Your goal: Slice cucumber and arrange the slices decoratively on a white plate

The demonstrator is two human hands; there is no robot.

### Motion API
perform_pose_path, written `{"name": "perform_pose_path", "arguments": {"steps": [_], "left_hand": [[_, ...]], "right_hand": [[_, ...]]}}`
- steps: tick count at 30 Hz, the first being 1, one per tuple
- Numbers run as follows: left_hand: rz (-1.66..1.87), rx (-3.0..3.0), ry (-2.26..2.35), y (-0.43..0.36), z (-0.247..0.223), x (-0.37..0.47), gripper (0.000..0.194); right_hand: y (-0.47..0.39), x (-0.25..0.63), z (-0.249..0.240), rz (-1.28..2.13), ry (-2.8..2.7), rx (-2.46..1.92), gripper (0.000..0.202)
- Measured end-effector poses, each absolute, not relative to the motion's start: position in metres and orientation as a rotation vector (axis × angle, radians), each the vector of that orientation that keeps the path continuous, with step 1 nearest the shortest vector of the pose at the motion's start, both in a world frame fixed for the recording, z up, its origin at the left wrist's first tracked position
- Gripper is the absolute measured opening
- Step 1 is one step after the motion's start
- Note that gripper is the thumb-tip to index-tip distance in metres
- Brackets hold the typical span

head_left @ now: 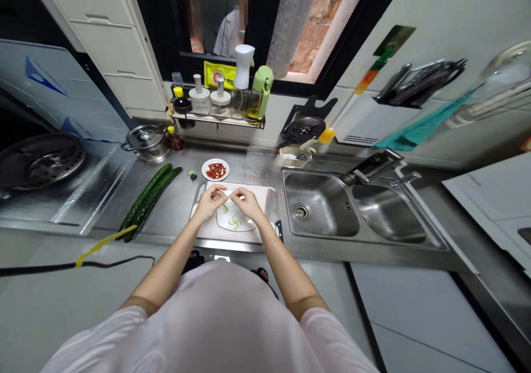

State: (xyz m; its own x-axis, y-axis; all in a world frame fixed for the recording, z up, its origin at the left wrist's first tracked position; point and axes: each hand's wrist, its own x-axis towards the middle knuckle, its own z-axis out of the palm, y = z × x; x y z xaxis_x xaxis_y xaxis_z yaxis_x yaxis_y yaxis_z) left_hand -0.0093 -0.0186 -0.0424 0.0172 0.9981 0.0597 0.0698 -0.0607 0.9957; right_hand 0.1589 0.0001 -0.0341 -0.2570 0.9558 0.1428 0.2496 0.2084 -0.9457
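My left hand [211,201] and my right hand [245,202] meet over a white plate [244,228], fingertips pinched close together. Whatever is between the fingers is too small to make out. Thin green curved slices, seemingly cucumber [235,222], lie in a pinwheel on the plate. Another green slice [225,208] rests on it just below my left fingers. Under the plate is a white cutting board [262,193]. A dark handle, perhaps a knife's [279,231], sticks out at the board's right edge.
Behind the board sits a small plate [204,171] of chopped red pieces, with cucumber ends [192,175] beside it. Whole cucumbers [145,201] lie left, near a lidded pot [147,142]. A double sink [321,201] is at right. A seasoning rack [218,119] hangs behind.
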Motion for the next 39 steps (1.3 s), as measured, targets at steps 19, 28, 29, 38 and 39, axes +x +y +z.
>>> {"name": "perform_pose_path", "arguments": {"steps": [19,28,29,38,39], "left_hand": [[1.163,1.380,1.352,-0.004,-0.076,-0.019,0.030],[0.977,1.509,1.578,-0.002,-0.109,-0.024,0.024],[0.950,1.529,1.593,-0.003,-0.111,-0.024,0.024],[0.688,1.639,1.729,-0.006,-0.121,-0.022,0.020],[0.648,1.667,1.751,-0.007,-0.121,-0.021,0.020]], "right_hand": [[0.026,0.162,-0.058,1.125,-1.836,-1.336,0.017],[0.038,0.157,-0.084,0.961,-2.136,-1.494,0.012],[0.039,0.156,-0.086,0.945,-2.169,-1.506,0.012],[0.039,0.148,-0.112,0.842,-2.346,-1.627,0.014],[0.039,0.147,-0.115,0.838,-2.364,-1.640,0.014]]}}
